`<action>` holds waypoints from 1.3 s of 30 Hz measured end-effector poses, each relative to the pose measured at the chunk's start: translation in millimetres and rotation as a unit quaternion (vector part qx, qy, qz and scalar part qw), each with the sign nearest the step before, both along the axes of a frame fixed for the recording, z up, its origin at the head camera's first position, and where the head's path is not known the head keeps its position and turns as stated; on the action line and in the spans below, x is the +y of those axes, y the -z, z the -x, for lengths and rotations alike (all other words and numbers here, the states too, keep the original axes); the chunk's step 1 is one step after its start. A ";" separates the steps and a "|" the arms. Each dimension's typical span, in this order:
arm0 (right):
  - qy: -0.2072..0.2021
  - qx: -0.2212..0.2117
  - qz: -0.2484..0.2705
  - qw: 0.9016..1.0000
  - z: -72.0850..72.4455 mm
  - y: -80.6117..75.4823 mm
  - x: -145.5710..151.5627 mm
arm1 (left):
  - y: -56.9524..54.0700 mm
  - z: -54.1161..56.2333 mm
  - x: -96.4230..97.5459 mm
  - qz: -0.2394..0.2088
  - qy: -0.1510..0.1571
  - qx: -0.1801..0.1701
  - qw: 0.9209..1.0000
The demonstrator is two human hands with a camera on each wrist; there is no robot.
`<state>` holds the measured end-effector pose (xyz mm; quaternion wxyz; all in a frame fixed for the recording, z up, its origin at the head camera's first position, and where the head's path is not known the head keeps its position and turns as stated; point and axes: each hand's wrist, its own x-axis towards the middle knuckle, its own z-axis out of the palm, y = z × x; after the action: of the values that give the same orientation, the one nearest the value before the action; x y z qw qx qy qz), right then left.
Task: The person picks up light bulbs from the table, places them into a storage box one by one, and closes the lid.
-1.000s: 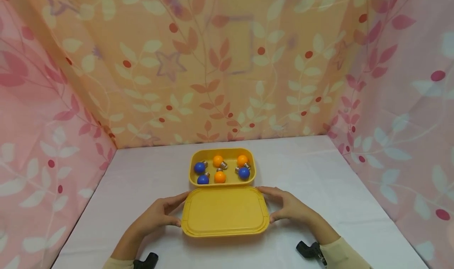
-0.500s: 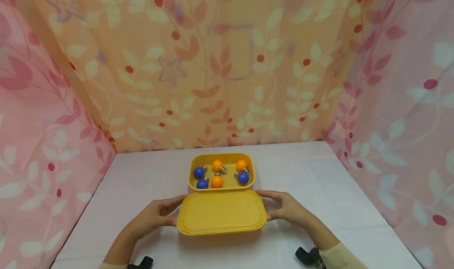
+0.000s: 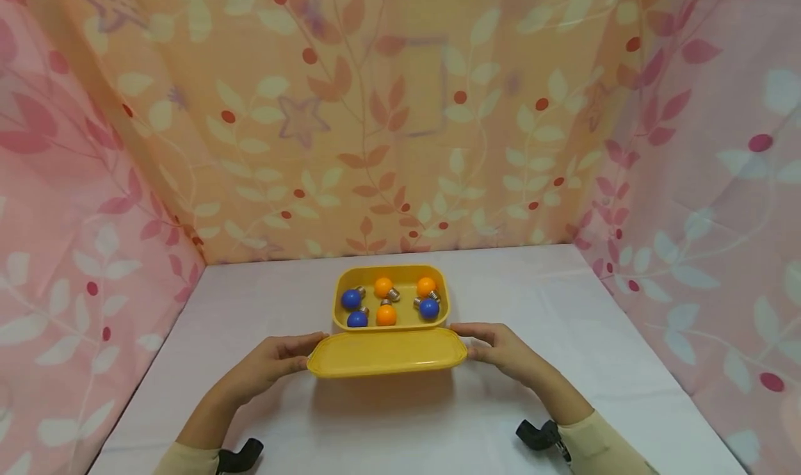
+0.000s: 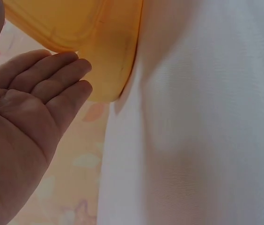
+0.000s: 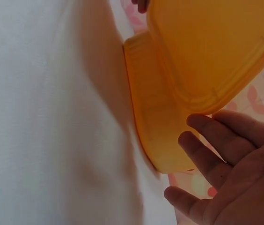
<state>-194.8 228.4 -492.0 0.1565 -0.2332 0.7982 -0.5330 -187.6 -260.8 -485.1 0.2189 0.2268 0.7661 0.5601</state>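
In the head view, a shallow yellow box [image 3: 407, 325] stands at the middle of the table. Inside it lie three blue bulbs, one of them a blue bulb [image 3: 429, 309] at the right, and three orange bulbs, including an orange bulb [image 3: 386, 315] near the front wall. A yellow lid [image 3: 388, 353] is held above the table just in front of the box, its far edge at the box's front rim. My left hand [image 3: 269, 364] holds the lid's left end between thumb and fingers. At its right end, my right hand [image 3: 510, 353] grips it likewise.
A white cloth [image 3: 532, 287] covers the table. Patterned curtains [image 3: 388, 113] enclose it at the back and both sides. Black camera mounts, such as the mount [image 3: 539, 435] on the right wrist, stick out near the sleeves.
The lid's near edge has risen, so the lid looks much narrower from above and its shadow shows more below. Both hands have moved slightly up with it. The bulbs stay in the box.
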 end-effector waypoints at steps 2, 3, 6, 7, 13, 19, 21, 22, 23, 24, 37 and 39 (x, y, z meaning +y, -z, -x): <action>0.005 0.003 -0.001 1.000 0.9 -2.1 -0.7 | -2.6 1.0 1.1 -0.003 0.000 -0.002 1.000; 0.007 0.003 -0.003 1.000 1.4 -3.3 -0.9 | -4.0 1.8 1.8 -0.001 -0.002 -0.001 1.000; 0.009 -0.005 -0.001 1.000 3.3 -7.7 -1.9 | -9.2 3.5 3.7 0.016 -0.014 0.006 1.000; 0.010 -0.007 0.001 1.000 4.3 -9.2 -2.4 | -10.7 4.0 4.2 0.022 -0.021 0.008 1.000; 0.045 -0.013 -0.010 0.999 9.7 -13.0 -6.4 | -16.1 6.9 9.8 0.051 -0.080 0.014 0.995; 0.110 -0.028 -0.014 0.993 14.0 -10.7 -11.3 | -15.4 8.1 21.1 0.033 -0.115 0.022 0.993; 0.125 -0.028 -0.005 0.992 15.2 -11.2 -13.2 | -14.9 8.9 24.5 0.031 -0.132 0.018 0.991; 0.129 -0.023 0.001 0.991 16.0 -11.2 -13.7 | -14.6 9.3 25.9 0.032 -0.139 0.017 0.990; 0.131 -0.017 0.005 0.991 16.8 -11.3 -14.4 | -14.5 9.7 27.5 0.035 -0.148 0.014 0.988; 0.135 -0.013 0.009 0.991 17.7 -10.8 -15.0 | -13.9 10.2 28.8 0.038 -0.155 0.011 0.987; 0.201 0.094 0.066 0.973 29.6 -1.2 -21.9 | -8.4 19.0 50.0 -0.004 -0.253 0.055 0.966; 0.211 0.127 0.070 0.967 30.4 0.5 -22.8 | -6.8 20.0 53.6 -0.009 -0.269 0.056 0.961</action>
<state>-225.2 205.6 -492.6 -0.0791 -0.1359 0.8036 -0.5740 -207.6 -207.2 -478.3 0.0148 0.0450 0.8045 0.5921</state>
